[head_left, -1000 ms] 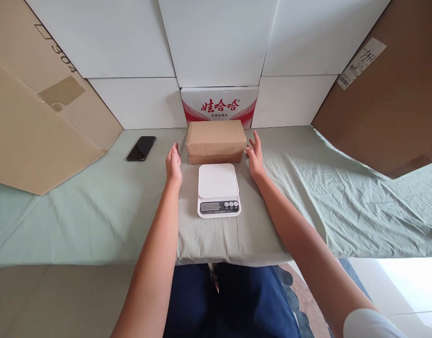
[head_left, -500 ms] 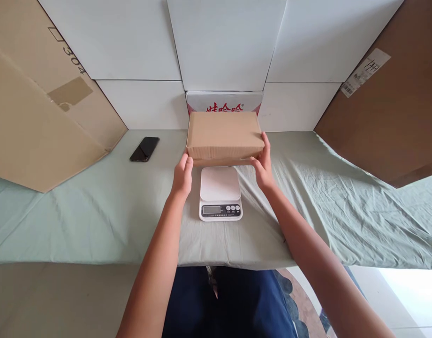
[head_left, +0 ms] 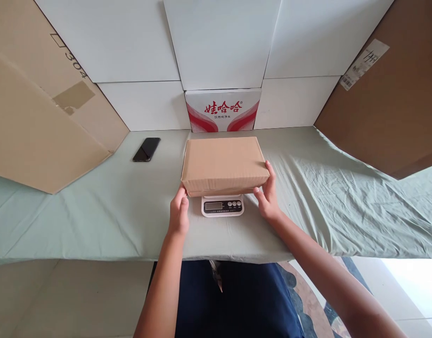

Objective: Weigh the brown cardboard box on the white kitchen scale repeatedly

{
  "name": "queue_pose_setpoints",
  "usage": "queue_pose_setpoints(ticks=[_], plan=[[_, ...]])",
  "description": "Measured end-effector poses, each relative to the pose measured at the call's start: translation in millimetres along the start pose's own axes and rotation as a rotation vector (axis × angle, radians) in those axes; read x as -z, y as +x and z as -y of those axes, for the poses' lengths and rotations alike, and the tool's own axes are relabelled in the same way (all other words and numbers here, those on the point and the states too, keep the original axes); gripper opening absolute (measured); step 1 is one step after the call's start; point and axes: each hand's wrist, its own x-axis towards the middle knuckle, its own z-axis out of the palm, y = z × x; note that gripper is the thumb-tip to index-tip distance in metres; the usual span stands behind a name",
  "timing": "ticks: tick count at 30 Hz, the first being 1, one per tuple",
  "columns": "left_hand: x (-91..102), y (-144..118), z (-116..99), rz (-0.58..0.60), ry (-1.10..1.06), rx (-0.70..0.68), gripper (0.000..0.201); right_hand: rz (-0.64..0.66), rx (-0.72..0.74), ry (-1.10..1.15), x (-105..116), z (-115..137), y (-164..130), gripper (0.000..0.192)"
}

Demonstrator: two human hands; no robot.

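The left hand (head_left: 179, 213) is pinching the near left corner of the brown box (head_left: 223, 163), with the thumb up on the side. The right hand (head_left: 268, 199) is pinching the near right corner the same way. The box is sitting over the white scale (head_left: 222, 205), and it is hiding most of it. Only the front strip of the scale, with its little screen and buttons, is peeking out. I cannot tell if the box is resting all the way down.

There is open green cloth on the desk (head_left: 96, 220) to both sides of the box. A black phone (head_left: 146, 149) is lying well apart on the left. A red and white carton (head_left: 223, 111) is standing behind the box, against the wall. Big cardboard sheets (head_left: 36, 122) are leaning at the far sides.
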Motion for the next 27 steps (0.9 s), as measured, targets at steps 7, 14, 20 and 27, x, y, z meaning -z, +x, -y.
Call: queue_pose_setpoints(ticks=[7,14,20,27], plan=[[-1.6,6.4,2.1,0.001,0.006,0.025,0.078,0.0,-0.037,-0.007,0.5,6.5,5.1,0.076],[-0.4,4.4,3.3,0.008,0.005,0.03,0.079,0.001,-0.047,-0.016,2.0,7.0,6.0,0.074],[-0.8,4.5,0.5,0.019,0.003,0.023,0.079,0.001,-0.062,-0.006,3.8,9.0,7.9,0.073],[-3.9,4.0,-2.3,-0.014,-0.031,-0.004,0.076,0.005,-0.042,0.003,4.2,8.6,6.5,0.074]])
